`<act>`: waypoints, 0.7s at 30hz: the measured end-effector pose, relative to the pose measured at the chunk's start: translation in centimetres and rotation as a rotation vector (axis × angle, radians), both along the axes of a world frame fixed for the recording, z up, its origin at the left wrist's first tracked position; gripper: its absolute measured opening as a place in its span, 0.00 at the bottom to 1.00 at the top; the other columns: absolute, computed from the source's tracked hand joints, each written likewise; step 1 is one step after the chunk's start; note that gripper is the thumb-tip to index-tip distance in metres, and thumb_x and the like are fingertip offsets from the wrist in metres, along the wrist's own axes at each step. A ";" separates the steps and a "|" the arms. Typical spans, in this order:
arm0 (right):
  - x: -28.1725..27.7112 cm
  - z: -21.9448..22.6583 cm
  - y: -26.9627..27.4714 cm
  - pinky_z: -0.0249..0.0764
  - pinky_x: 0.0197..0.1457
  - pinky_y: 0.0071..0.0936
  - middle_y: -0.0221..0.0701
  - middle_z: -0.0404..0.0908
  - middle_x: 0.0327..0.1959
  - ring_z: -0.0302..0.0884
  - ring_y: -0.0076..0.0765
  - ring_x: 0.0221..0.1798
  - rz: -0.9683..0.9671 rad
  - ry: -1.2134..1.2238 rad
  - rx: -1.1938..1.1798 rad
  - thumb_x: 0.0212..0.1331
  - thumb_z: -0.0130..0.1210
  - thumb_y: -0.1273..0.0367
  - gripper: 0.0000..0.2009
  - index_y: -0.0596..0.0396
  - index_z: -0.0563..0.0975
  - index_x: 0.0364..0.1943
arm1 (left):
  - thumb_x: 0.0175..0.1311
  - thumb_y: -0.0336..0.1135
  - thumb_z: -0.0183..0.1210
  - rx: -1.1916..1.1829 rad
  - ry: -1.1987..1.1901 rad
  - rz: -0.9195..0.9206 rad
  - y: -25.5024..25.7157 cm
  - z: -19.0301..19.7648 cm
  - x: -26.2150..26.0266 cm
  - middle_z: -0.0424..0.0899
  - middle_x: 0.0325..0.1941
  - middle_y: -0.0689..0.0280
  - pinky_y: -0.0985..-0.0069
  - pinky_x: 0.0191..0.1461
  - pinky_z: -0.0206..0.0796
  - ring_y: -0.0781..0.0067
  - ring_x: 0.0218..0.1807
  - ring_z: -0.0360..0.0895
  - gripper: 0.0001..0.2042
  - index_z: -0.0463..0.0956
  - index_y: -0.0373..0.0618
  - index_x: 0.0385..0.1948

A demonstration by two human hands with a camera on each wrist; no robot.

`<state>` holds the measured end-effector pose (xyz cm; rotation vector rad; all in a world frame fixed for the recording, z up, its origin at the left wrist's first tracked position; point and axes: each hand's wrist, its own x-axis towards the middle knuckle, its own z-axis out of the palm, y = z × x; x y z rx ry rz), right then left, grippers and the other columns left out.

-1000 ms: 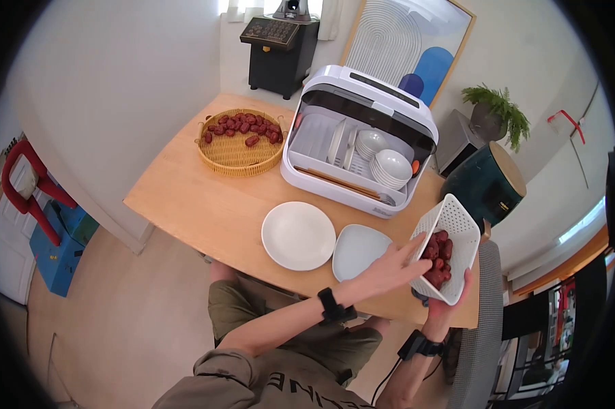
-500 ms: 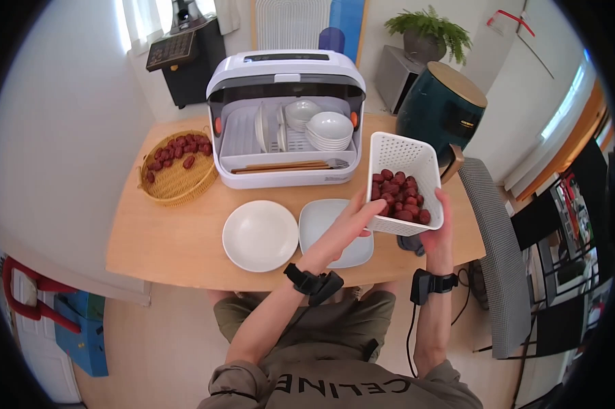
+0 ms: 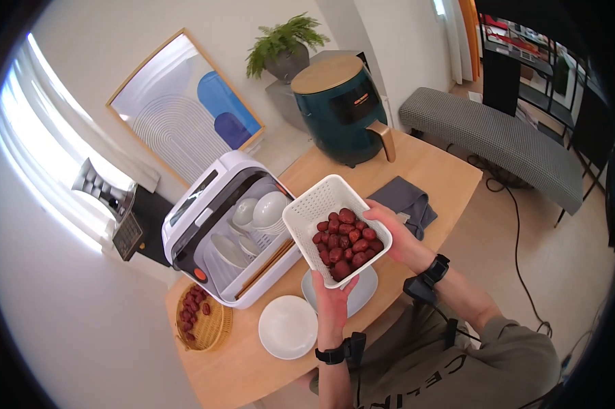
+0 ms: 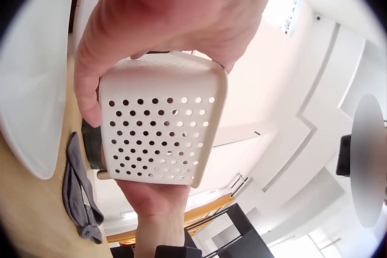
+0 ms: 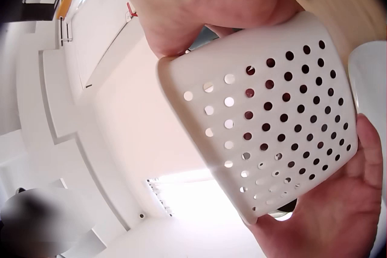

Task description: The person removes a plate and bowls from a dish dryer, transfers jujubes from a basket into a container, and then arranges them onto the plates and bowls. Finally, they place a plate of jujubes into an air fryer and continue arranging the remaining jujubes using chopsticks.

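Observation:
A white perforated plastic basket [image 3: 307,210] with red dates [image 3: 347,238] in it is held up over the front of the table, tilted toward the head camera. My left hand [image 3: 332,305] grips its near end, with fingers wrapped down the side in the left wrist view. The right hand [image 3: 399,237] holds the opposite side, its thumb at the rim. Below the basket, partly covered by it, lies a pale square plate [image 3: 362,290]. Next to that is a round white plate [image 3: 288,327]. More dates sit in a woven tray [image 3: 215,328] at the table's left end.
Behind the plates stands a white dish cabinet [image 3: 253,294] holding bowls, plates and chopsticks. A dark green air fryer [image 3: 335,116] is at the back, its handle facing the bench [image 3: 491,140]. A grey cloth [image 3: 403,198] lies on the table beside the right hand.
The head view has swung to the right. The basket has stayed in both hands, and its opening now faces the camera more. The left hand has gone from over the dates to the basket's outside.

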<state>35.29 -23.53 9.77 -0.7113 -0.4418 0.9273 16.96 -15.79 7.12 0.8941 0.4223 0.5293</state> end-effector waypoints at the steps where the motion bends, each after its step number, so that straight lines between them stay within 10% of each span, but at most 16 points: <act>1: 0.1 -0.7 0.5 0.67 0.67 0.33 0.39 0.70 0.61 0.71 0.35 0.62 -0.001 0.066 -0.011 0.60 0.52 0.64 0.29 0.61 0.62 0.65 | 0.71 0.57 0.43 -0.035 -0.022 -0.002 0.4 -0.6 0.0 0.60 0.72 0.63 0.56 0.65 0.65 0.61 0.69 0.64 0.32 0.49 0.52 0.71; 17: -3.6 0.6 1.9 0.64 0.68 0.32 0.35 0.64 0.66 0.65 0.33 0.65 -0.191 -0.028 0.078 0.61 0.51 0.67 0.30 0.55 0.57 0.69 | 0.68 0.55 0.50 0.043 -0.014 0.174 3.1 1.6 -0.4 0.63 0.69 0.56 0.57 0.69 0.61 0.56 0.68 0.65 0.35 0.51 0.47 0.70; 21: -1.6 3.2 1.0 0.65 0.68 0.32 0.38 0.66 0.65 0.67 0.34 0.65 0.025 0.117 0.058 0.60 0.50 0.67 0.31 0.58 0.58 0.69 | 0.70 0.50 0.50 0.255 0.000 0.100 1.4 0.1 -0.9 0.64 0.69 0.58 0.55 0.69 0.61 0.59 0.67 0.66 0.32 0.50 0.46 0.70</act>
